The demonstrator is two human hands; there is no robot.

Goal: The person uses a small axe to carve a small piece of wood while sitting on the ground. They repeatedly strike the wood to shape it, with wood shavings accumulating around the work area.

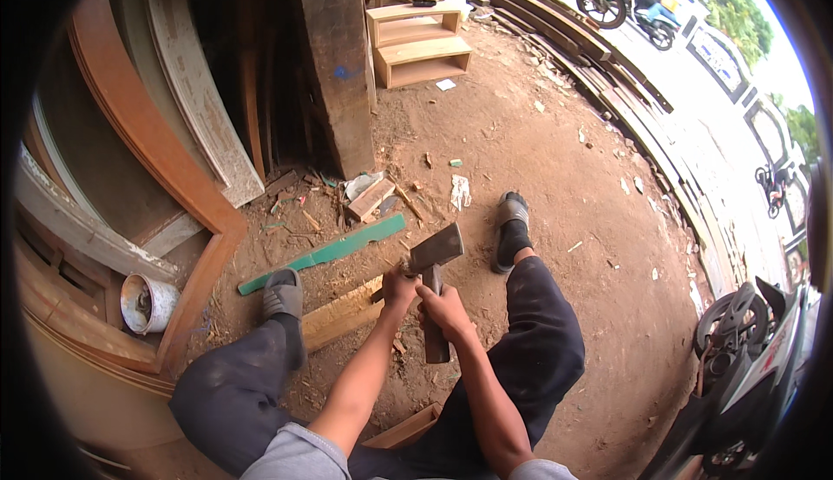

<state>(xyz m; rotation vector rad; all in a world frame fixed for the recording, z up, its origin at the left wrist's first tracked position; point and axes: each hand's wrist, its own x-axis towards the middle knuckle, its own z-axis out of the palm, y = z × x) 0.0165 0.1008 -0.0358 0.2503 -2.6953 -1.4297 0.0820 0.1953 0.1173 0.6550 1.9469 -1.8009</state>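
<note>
My left hand (399, 289) is closed around the short handle of a tool with a broad, flat grey metal blade (439, 247), which points up and to the right. Just beside it, my right hand (446, 310) grips a dark brown bar-shaped block (436, 346), upright and crossing close to the blade. Whether the two tools touch I cannot tell. Below my hands a light wooden beam (334, 324) lies on the dirt, partly hidden by my left forearm. Another piece of wood (406, 428) shows between my legs.
A green board (334, 253) and wood scraps (371, 198) lie ahead. Wooden frames (226, 220) lean at left, near a white bucket (149, 303). A wooden step unit (423, 51) stands far ahead, a person's leg behind it. Planks (599, 81) line the right; a motorcycle (764, 367) stands near right.
</note>
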